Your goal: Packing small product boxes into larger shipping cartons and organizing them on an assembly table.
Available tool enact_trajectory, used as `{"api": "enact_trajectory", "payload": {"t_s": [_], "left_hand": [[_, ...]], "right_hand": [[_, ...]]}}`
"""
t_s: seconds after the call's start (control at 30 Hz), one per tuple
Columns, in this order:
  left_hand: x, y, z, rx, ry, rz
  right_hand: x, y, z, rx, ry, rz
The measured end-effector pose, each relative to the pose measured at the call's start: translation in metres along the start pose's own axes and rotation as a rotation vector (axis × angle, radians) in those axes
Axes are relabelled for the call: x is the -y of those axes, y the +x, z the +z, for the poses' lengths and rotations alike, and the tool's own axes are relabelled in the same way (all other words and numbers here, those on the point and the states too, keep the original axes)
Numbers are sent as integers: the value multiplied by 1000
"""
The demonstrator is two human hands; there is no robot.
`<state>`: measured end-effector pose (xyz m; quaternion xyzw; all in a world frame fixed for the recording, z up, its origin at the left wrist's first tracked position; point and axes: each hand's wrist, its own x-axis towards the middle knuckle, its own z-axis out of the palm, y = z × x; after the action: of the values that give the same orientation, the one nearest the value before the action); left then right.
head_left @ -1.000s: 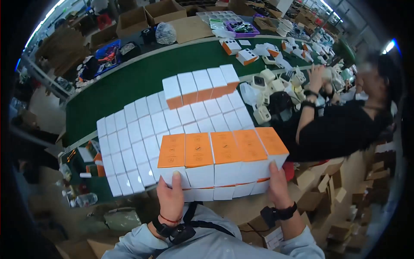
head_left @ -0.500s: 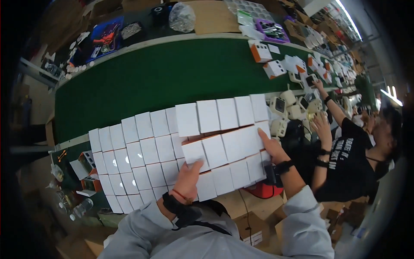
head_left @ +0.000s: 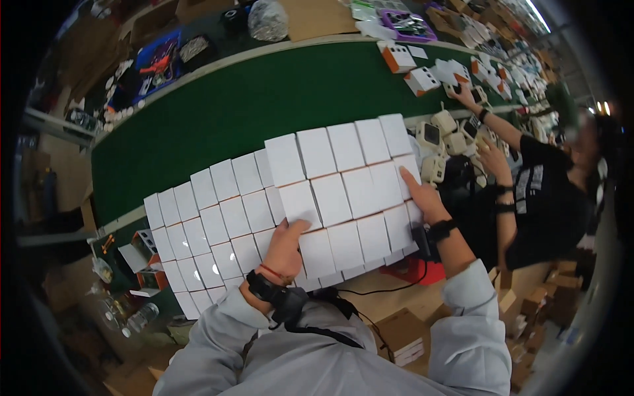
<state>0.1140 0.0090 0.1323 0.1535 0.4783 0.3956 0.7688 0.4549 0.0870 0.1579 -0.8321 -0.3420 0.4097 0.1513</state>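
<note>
Both our hands are on one row of white boxes (head_left: 358,193), roughly mid-block, at the near edge of the green table (head_left: 218,112). Left hand (head_left: 284,251) is closed on the row's left end, thumb flat on the end box's white face. Right hand (head_left: 426,195) is closed on the right end, a digit over the end box. We have the row gripped between the two; most fingers are hidden behind the boxes. Can't tell how much weight we carry.

Back row (head_left: 337,148) of five white boxes sits just beyond ours. Front row (head_left: 356,244) sits just on our side of it. Left block (head_left: 221,224) of white boxes sits lower, running toward the table's left end, thin orange lines in the seams.

Open orange-and-white boxes (head_left: 146,254) at the near left corner. Off-white devices (head_left: 432,135) heaped to the right, a co-worker's hand (head_left: 492,158) among them. White-and-orange boxes (head_left: 399,58) near the far edge, right side. Blue tray (head_left: 158,63) and purple tray (head_left: 406,25) beyond the far edge.
</note>
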Motion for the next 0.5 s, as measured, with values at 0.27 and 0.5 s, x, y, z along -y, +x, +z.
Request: {"api": "enact_trajectory", "payload": {"t_s": [0.27, 0.5], "left_hand": [[11, -81, -17, -375, 90, 243], [145, -193, 38, 98, 362, 570]], "right_hand": [[-99, -123, -18, -318, 464, -630], [-409, -381, 88, -277, 458, -186]]}}
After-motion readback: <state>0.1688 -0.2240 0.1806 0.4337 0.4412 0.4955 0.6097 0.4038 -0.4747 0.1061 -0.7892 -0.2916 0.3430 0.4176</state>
